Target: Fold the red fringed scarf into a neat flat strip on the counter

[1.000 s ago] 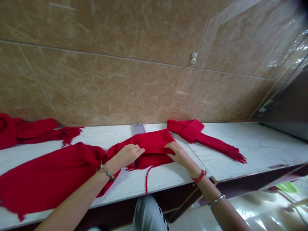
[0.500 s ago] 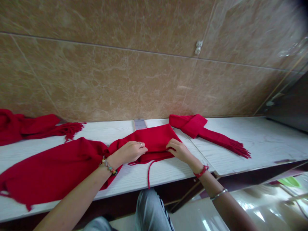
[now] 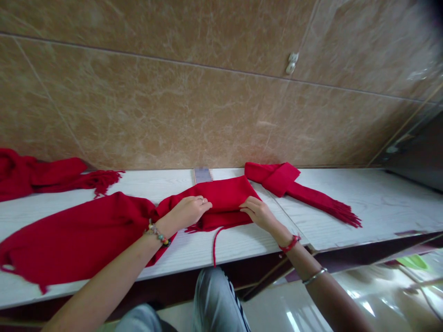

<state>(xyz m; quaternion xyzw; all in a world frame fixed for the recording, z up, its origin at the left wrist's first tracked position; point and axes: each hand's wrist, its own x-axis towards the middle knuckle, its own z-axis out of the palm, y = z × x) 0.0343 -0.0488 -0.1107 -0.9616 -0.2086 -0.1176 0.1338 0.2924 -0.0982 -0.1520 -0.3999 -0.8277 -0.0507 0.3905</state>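
Observation:
A long red scarf [image 3: 86, 233] lies across the white tabletop [image 3: 363, 203], its right end folded into a flat pad [image 3: 226, 196]. My left hand [image 3: 188, 211] rests on the pad's left part, fingers curled down onto the cloth. At the pad's right front edge my right hand [image 3: 259, 213] pinches the fold. A loose red thread [image 3: 215, 244] hangs from the pad over the table's front edge.
A second red scarf [image 3: 294, 186], folded with fringe at its end, lies right of the pad. A third red scarf [image 3: 41, 173] is bunched at the far left by the marble wall [image 3: 207, 106]. A small blurred card [image 3: 202, 174] stands at the wall. My knee shows below the table.
Both hands have stayed on the folded pad, shifting slightly as they press and adjust the fold. The view has tilted a little.

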